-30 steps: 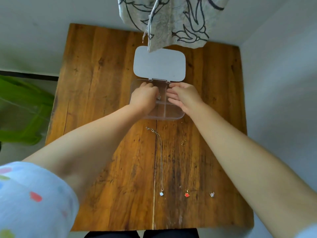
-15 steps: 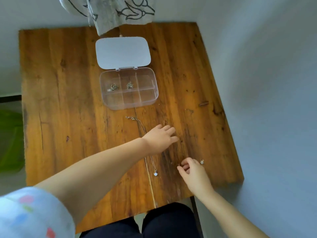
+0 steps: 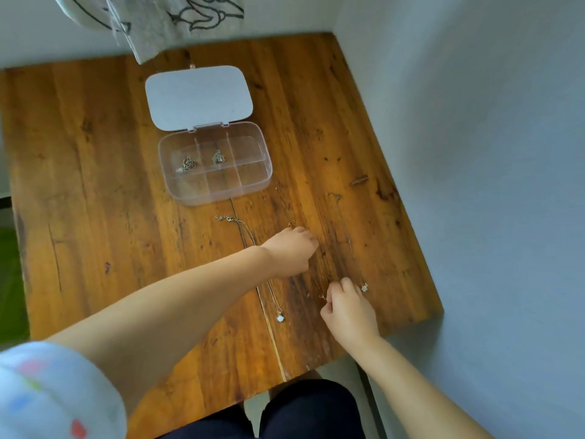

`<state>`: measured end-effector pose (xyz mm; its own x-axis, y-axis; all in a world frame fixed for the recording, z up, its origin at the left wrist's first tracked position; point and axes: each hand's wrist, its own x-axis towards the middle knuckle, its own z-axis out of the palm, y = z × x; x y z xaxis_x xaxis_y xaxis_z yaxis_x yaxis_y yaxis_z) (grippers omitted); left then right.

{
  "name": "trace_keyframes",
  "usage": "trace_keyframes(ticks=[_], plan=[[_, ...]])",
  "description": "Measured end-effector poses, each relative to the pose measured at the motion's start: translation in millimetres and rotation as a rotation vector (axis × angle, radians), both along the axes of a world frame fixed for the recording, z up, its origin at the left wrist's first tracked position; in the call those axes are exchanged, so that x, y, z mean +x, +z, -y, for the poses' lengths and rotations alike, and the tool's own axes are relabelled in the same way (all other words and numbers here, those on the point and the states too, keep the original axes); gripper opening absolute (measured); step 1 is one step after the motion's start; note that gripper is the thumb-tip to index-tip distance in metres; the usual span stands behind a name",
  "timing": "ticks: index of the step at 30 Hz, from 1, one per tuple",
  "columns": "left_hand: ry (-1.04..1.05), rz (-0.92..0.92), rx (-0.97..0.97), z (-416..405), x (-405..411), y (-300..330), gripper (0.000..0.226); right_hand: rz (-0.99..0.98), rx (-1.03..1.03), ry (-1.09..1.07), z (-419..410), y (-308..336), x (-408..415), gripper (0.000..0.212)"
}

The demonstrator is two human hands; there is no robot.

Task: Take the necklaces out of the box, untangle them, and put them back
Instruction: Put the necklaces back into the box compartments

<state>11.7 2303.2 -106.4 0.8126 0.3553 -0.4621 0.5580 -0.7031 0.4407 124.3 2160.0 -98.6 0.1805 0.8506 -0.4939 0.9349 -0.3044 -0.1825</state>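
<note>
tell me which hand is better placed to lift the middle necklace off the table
Right. The right hand is already pinching at the middle necklace near its pendant end, while the left hand lies flat over its upper chain.

The counter (image 3: 95, 185) is glossy, scratched brown wood. The box (image 3: 218, 191) is clear smooth plastic, its lid (image 3: 199, 96) matt white. The necklaces (image 3: 278, 307) are fine metal chain. Printed cloth (image 3: 164, 20) hangs at 12 o'clock.

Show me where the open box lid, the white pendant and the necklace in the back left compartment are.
open box lid (image 3: 199, 98), head view, centre of its flat panel
white pendant (image 3: 280, 318), head view, on the stone itself
necklace in the back left compartment (image 3: 188, 163), head view, middle of the bunched chain
</note>
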Motion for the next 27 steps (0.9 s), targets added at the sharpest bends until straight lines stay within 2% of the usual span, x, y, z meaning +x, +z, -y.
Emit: trace_keyframes(ticks=[1, 2, 5, 7, 9, 11, 14, 20, 24, 27], plan=[[0.102, 0.027, -0.146, -1, -4, 2, 0.004, -0.011, 0.007, 0.006, 0, 0, 3, 0.017], [0.184, 0.057, -0.246, -1, -7, 3, 0.006, -0.028, 0.01, 0.008, -1, 0, 5, 0.016], [0.339, 0.138, -0.403, 3, -17, 5, 0.008, -0.11, -0.012, -0.029, -8, 5, 6, 0.031], [0.445, 0.223, -0.492, 4, -18, 12, 0.003, -0.285, -0.035, -0.17, -19, 14, 2, 0.042], [0.548, 0.297, -0.574, 2, -19, 23, 0.005, -0.51, -0.064, -0.307, -34, 22, -4, 0.033], [0.637, 0.365, -0.636, -1, -27, 36, 0.008, -0.648, -0.106, -0.35, -49, 29, -9, 0.019], [0.767, 0.393, -0.638, -13, -54, 51, 0.012, -0.703, -0.115, -0.356, -69, 36, -11, 0.02], [0.884, 0.263, -0.621, -42, -126, 66, 0.011, -0.873, 0.093, -0.475, -129, 58, -21, 0.018], [1.079, 0.349, -0.657, -50, -152, 70, 0.011, -0.996, 0.136, -0.488, -176, 68, -48, 0.016], [1.262, 0.363, -0.43, -55, -159, 59, 0.015, -1.063, 0.117, -0.468, -204, 65, -81, 0.016]])
